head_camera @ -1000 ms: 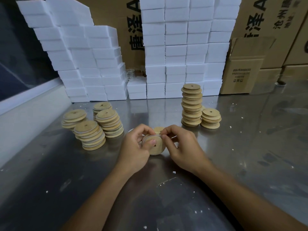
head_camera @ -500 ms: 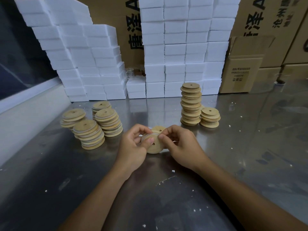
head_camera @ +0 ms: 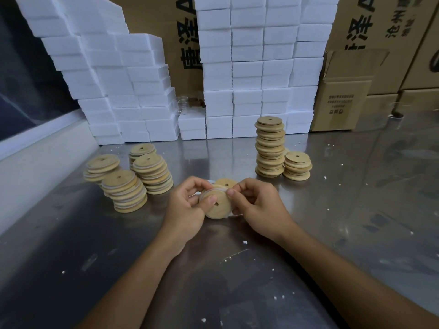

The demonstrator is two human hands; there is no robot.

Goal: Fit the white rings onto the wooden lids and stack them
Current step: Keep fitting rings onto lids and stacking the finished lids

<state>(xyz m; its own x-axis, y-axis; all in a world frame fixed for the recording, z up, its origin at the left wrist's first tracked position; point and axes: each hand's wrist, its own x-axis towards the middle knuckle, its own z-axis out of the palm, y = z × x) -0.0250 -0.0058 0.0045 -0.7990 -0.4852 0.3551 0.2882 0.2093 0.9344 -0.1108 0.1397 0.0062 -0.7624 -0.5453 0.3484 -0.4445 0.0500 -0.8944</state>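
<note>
Both hands, left hand [head_camera: 187, 207] and right hand [head_camera: 259, 205], pinch one round wooden lid [head_camera: 217, 205], seating its thin white ring [head_camera: 209, 189]. Ringed stacks [head_camera: 126, 191] sit at ten o'clock on the steel desk [head_camera: 356, 210]. Bare-looking stacks [head_camera: 269, 148] wait at one o'clock.

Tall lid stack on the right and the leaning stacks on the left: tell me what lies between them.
In the head view, bare steel table runs between the tall stack and the leaning stacks; both hands and their lid sit nearer the camera.

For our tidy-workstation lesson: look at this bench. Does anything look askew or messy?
Yes. The nearest left stack of lids leans, its discs slipped sideways. White crumbs litter the steel table.
</note>
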